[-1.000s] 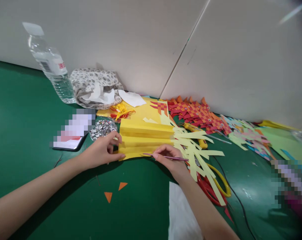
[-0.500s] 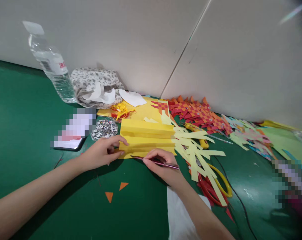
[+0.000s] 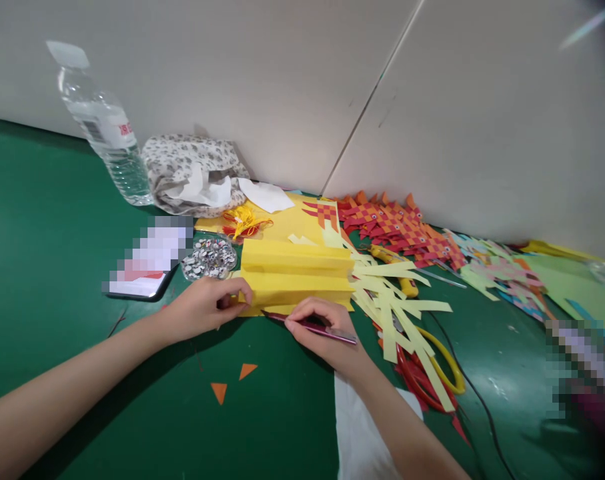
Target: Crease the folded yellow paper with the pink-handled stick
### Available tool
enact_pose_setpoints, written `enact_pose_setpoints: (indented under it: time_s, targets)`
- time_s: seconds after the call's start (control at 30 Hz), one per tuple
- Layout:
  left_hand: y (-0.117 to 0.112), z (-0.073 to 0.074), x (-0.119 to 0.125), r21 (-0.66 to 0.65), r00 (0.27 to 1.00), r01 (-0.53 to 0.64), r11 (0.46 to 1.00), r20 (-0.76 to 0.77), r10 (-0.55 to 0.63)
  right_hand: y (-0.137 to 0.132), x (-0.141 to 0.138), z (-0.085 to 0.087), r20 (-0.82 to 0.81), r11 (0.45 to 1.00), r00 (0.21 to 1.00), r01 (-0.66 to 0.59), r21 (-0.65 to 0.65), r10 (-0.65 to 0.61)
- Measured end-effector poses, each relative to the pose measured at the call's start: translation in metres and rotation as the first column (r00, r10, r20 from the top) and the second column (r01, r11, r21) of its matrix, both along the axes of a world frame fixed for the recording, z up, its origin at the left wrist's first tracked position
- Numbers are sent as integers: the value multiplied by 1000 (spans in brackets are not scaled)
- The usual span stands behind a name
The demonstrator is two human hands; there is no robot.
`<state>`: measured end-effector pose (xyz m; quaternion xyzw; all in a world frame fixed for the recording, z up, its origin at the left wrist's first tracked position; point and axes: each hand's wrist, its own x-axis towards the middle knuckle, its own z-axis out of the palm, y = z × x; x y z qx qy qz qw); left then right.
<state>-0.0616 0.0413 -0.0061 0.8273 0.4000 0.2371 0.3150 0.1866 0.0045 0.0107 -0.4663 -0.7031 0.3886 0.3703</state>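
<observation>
A folded yellow paper sheet lies on the green table in front of me. My left hand pinches its near left corner and holds it down. My right hand grips a thin purple pen whose tip rests at the paper's near edge. Pale yellow paper strips fan out just right of the sheet.
A water bottle and patterned cloth pouch stand by the wall. A phone, a dish of googly eyes, woven paper fish, scissors, orange paper triangles and white paper lie around.
My right hand has slid left along the paper's near edge with the pen. My left hand's fingers have curled tighter on the corner, and the folds have been pressed flatter.
</observation>
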Motion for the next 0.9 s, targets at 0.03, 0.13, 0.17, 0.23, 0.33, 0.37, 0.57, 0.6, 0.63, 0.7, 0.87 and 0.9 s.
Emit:
enact_pose_setpoints:
  time_s: [0.03, 0.13, 0.17, 0.23, 0.33, 0.37, 0.57, 0.6, 0.63, 0.7, 0.87, 0.9]
  targets:
    - [0, 0, 0, 7, 1000, -3, 1000, -5, 3, 0, 0, 0, -2, 1000, 1000, -2, 1, 2]
    - [-1, 1, 2, 25, 999, -25, 999, -20, 26, 0, 0, 0, -1, 1000, 1000, 0, 1, 0]
    - [-2, 0, 3, 29, 999, -41, 999, -30, 41, 0, 0, 0, -1, 1000, 1000, -2, 1, 2]
    - [-3, 0, 5, 44, 995, -82, 996, -54, 84, 0, -1, 0, -9, 1000, 1000, -6, 2, 6]
    - [-4, -1, 8, 82, 984, -146, 986, -87, 153, -1, -1, 0, -25, 1000, 1000, -4, 1, 4]
    - [-5, -1, 9, 92, 981, -162, 982, -94, 171, -1, -1, 0, -29, 1000, 1000, -2, 0, 2]
    - [-7, 2, 9, 101, 983, -163, 982, -65, 170, 0, -1, 0, -13, 1000, 1000, 1, -2, -1]
    - [-8, 2, 9, 95, 985, -153, 984, -61, 159, 0, -2, 0, -12, 1000, 1000, 2, -3, -2]
    - [-8, 2, 9, 91, 986, -147, 985, -61, 153, 0, -2, 0, -14, 1000, 1000, 2, -3, -2]
    - [-7, 1, 8, 97, 985, -150, 984, -69, 157, 0, -2, 1, -18, 1000, 1000, 3, -4, -3]
    - [-5, -3, 6, 138, 984, -139, 981, -96, 153, 0, 0, -1, -6, 1000, 1000, 10, -18, -10]
    - [-5, -4, 6, 147, 983, -138, 980, -100, 153, 0, 0, -1, -8, 1000, 1000, 17, -24, -17]
